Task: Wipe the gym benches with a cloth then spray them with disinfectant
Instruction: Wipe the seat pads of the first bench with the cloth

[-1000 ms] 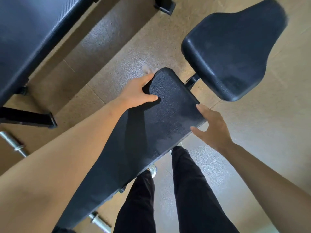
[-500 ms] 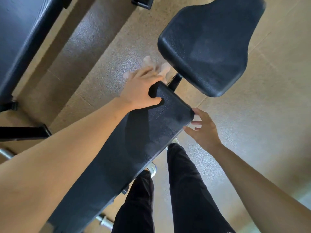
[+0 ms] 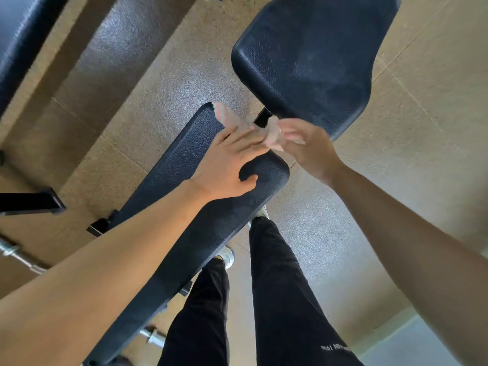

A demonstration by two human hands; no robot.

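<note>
Where the long pad (image 3: 211,207) ends, the left hand (image 3: 227,165) lies flat, fingers spread, while the right hand (image 3: 303,146) pinches the pale cloth (image 3: 273,134) over the gap; bare floor (image 3: 422,128) flanks both sides.

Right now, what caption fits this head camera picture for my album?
Both hands, left hand and right hand, meet on a pink cloth at the bench pad end.

cloth (image 3: 229,118): motion-blurred, pale with pink stripes, partly hidden under both hands
right hand (image 3: 307,146): fingertips smeared; grip on cloth unclear
left hand (image 3: 228,165): covers the bench pad (image 3: 184,186) end
second bench (image 3: 15,35): cut off at top left, blurred
</note>
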